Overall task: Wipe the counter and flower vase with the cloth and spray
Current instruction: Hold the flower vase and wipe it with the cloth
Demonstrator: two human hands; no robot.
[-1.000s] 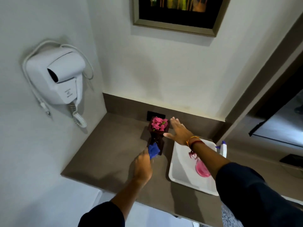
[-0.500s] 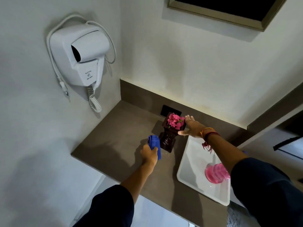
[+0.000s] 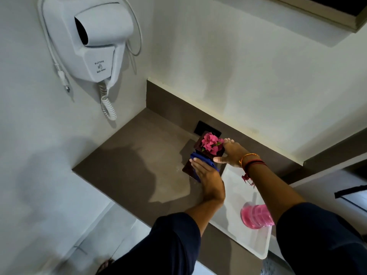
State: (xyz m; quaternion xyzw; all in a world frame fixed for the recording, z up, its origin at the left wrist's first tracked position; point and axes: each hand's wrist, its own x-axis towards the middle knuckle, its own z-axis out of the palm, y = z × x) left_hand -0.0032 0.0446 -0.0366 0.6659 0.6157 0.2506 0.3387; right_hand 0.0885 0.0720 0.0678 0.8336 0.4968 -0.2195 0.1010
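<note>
A dark brown square vase point(image 3: 188, 167) with pink flowers point(image 3: 211, 143) stands on the brown counter point(image 3: 139, 155) near the back wall. My left hand point(image 3: 208, 175) presses a blue cloth point(image 3: 200, 156) flat against the vase's front side. My right hand point(image 3: 231, 152) grips the vase's top right rim, thumb in front, fingers behind. A spray bottle with pink liquid point(image 3: 256, 216) stands on a white tray point(image 3: 234, 223); my right forearm hides its head.
A white wall-mounted hair dryer point(image 3: 97, 40) with a coiled cord hangs on the left wall above the counter. A dark socket plate point(image 3: 200, 127) sits in the backsplash behind the vase. The counter's front edge drops to a pale floor.
My left hand brought the cloth from beside the vase onto its front face. My right hand closed on the vase's top rim. The camera moved closer.
</note>
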